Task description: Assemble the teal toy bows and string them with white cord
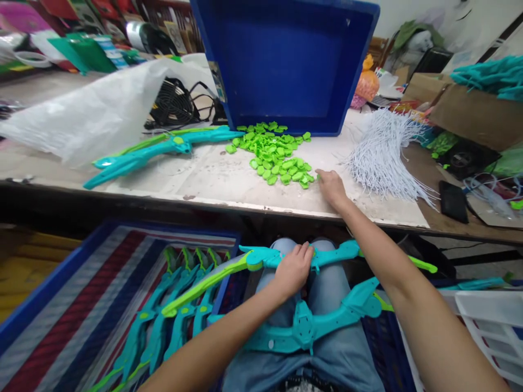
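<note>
Across my thighs lies a teal and lime-green toy bow (335, 254), and my left hand (293, 270) is closed over its middle. A second toy bow (304, 326) rests nearer my waist, partly behind my left forearm. On the table, my right hand (332, 188) is at the right edge of a pile of small lime-green plastic pieces (275, 155). Its thumb and forefinger are close together, with a bit of green showing between them; the piece is mostly hidden.
An upturned blue bin (286, 65) stands behind the pile. White ties (386, 158) lie to the right, near a black phone (453, 201). Another toy bow (163, 149) is on the table at left. Several assembled bows (163, 310) sit in a blue-rimmed crate (102, 228) below.
</note>
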`<move>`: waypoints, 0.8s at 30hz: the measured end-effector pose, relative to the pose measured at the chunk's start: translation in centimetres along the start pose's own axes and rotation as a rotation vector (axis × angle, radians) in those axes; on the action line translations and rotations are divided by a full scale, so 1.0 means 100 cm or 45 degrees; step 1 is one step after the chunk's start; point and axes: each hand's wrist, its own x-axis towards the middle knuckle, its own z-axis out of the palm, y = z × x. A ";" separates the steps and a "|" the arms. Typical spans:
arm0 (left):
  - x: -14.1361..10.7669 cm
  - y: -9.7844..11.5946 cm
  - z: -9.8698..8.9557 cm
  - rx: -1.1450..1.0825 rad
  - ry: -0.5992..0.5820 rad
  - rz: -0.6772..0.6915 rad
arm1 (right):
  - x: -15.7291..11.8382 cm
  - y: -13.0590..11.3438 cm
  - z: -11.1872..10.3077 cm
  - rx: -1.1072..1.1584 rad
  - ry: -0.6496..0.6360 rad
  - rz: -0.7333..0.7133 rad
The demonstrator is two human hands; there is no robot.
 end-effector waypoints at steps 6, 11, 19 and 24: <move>0.033 -0.031 -0.040 -0.377 -0.313 0.010 | -0.049 0.020 -0.018 0.203 -0.020 0.261; 0.058 -0.047 -0.038 -0.718 -0.440 0.013 | -0.082 0.029 -0.035 -0.163 -0.112 0.068; 0.063 -0.058 -0.041 -1.056 -0.610 0.128 | -0.056 0.047 -0.036 0.153 -0.189 -0.458; 0.065 -0.068 -0.040 -1.093 -0.573 0.056 | -0.113 0.021 -0.037 0.253 -0.058 -0.552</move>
